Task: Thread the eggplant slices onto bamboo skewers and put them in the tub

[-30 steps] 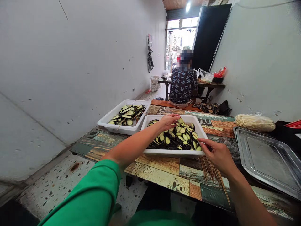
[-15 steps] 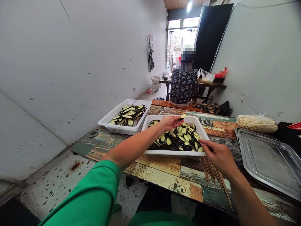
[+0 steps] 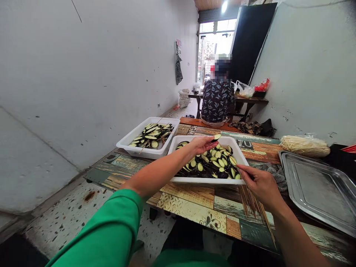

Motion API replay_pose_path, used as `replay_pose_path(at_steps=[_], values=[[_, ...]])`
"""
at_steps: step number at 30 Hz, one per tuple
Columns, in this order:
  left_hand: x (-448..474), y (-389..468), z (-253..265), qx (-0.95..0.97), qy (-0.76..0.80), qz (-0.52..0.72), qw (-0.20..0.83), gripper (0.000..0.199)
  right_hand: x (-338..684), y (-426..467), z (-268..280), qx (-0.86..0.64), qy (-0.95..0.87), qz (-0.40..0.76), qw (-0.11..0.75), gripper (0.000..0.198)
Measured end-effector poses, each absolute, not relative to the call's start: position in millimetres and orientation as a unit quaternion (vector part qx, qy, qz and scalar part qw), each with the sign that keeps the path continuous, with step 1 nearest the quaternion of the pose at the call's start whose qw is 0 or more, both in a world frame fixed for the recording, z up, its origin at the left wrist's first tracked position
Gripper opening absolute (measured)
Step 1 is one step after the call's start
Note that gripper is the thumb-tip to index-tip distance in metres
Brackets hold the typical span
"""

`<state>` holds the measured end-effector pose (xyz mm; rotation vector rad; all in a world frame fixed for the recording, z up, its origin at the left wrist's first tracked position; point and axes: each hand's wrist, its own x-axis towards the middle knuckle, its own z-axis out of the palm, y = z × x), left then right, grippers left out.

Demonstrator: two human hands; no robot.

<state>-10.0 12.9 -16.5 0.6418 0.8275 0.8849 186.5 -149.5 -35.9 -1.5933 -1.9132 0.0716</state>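
Observation:
My left hand [image 3: 205, 145] is closed on an eggplant slice [image 3: 216, 137], held above the far rim of a white tub [image 3: 205, 180]. Many loose eggplant slices [image 3: 200, 167], dark-skinned with pale green flesh, fill this tub. At its right front corner, my right hand [image 3: 257, 183] pinches a thin wooden skewer [image 3: 228, 155] that points up and left toward the slice. Whether the tip has entered the slice I cannot make out. A bundle of wooden skewers [image 3: 253, 202] lies on the table below my right hand.
A second white tub [image 3: 130, 148] at the left holds skewered eggplant slices [image 3: 152, 133]. On the right lie metal trays [image 3: 319, 193], a grey cloth [image 3: 274, 172] and a bag of pale thin strands [image 3: 304, 145]. Beyond the patterned table [image 3: 191, 207], a person [image 3: 217, 100] sits facing away.
Both hands stay almost where they were, with the slice and the skewer in the same grips. The view has shifted very slightly.

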Motion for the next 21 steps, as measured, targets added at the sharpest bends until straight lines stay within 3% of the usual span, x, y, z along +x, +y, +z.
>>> replay_pose_path(at_steps=[14,21], values=[[-9.6,6.9,-12.6,0.306,0.377,0.358,0.797,0.015,186.4,-149.1,-36.8,-0.606,-0.721,0.049,0.333,0.033],[-4.0,-2.9,-12.8,0.347,0.352,0.405,0.769,0.006,183.2,-150.6,-31.8,-0.611,-0.708,0.056,0.349,0.034]])
